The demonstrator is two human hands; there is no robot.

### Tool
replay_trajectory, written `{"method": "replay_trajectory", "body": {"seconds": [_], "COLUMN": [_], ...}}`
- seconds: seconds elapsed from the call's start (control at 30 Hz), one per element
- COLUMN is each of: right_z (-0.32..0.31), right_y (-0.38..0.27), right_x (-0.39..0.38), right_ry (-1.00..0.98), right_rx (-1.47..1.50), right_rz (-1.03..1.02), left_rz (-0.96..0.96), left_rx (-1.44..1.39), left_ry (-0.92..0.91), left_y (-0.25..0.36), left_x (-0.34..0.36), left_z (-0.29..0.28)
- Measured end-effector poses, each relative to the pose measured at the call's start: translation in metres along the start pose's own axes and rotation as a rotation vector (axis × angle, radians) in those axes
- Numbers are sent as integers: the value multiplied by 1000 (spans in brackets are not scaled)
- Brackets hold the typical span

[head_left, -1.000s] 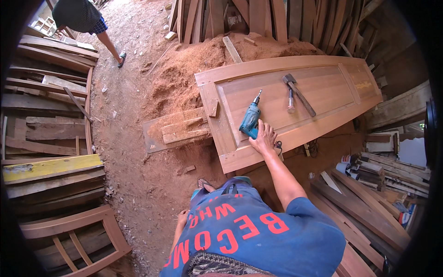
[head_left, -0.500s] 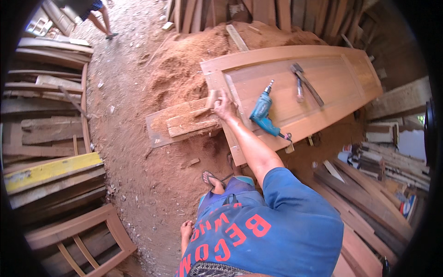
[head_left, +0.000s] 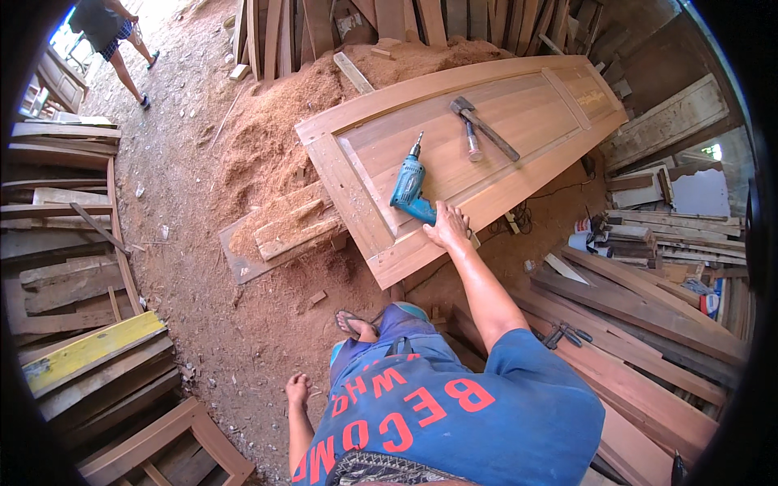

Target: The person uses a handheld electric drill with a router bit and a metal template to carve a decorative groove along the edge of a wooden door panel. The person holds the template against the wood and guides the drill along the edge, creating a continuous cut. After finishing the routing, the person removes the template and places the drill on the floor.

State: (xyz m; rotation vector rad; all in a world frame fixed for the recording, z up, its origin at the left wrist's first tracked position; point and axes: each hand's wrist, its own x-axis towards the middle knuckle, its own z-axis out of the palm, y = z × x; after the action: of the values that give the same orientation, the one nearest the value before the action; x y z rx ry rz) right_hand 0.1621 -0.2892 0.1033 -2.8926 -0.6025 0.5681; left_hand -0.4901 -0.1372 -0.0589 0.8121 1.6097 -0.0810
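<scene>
A pale brown wooden panel door lies raised off the ground in front of me. My right hand is at its near edge, fingers apart, touching the end of the handle of a teal power drill. The drill lies on the door with its bit pointing away from me. Farther along the panel lie a hammer and a chisel-like tool, partly under the hammer's head. My left hand hangs low at my left side, its fingers curled, with nothing visible in them.
Boards with sawdust lie at the door's left end, beside a sawdust heap. Stacked timber lines the left; planks and a clamp lie at right. Another person walks at far left.
My right hand has left the door's left end, where it held a small wood piece, and moved right to the drill's handle. My view has shifted; the person at far left has moved.
</scene>
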Motion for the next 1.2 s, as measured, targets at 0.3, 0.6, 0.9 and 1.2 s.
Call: {"method": "replay_trajectory", "body": {"seconds": [0.3, 0.6, 0.9, 1.2], "right_z": [7, 0, -1, 252], "right_y": [32, 54, 60, 64], "right_x": [61, -22, -291, -386], "right_ry": [-597, -258, -212, -317], "right_rx": [380, 340, 651, 1122], "right_rz": [-230, -347, 54, 796], "left_rz": [-31, 247, 103, 268], "left_rx": [98, 610, 872, 2013], "left_ry": [-3, -90, -420, -769], "left_y": [30, 90, 175, 191], "left_x": [-33, -46, 31, 73], "left_z": [77, 142, 110, 150]}}
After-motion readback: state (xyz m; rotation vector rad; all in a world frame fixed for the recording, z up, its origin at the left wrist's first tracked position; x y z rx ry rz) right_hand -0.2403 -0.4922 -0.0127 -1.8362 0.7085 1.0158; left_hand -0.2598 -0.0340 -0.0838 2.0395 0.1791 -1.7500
